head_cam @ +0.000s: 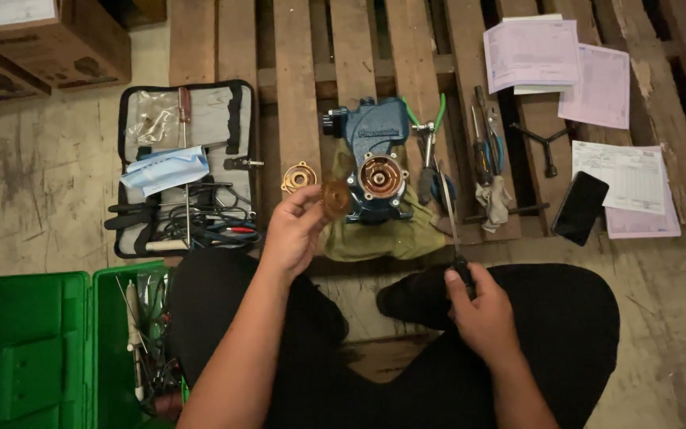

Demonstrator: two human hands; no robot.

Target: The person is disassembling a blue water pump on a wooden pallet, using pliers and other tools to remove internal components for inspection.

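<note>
2 hands work over a pallet (303,95) that serves as a low bench, so everything lies within reach of the seated person. Beyond both grips, a blue pump (375,155) rests on an olive rag (383,234), its round open face turned up toward the camera, probably so the rag steadies it and catches grime. Left of the left hand (291,230), an open tool pouch (188,167) lies flat with its tools showing; nearer the person on that side is a green case (25,349). Past the right hand (482,314), pliers (430,151) and screwdrivers (486,147) lie side by side, with papers (565,63) and a dark phone (580,207) further right, apart from the greasy parts. The right hand is clenched around a screwdriver (452,230) handle, its shaft pointing at the pump. The left hand pinches a brass disc (335,199) by its edge, raised just in front of the pump's face, flat side visible. Just above those fingertips a brass flange (299,176) sits on the pallet.
</note>
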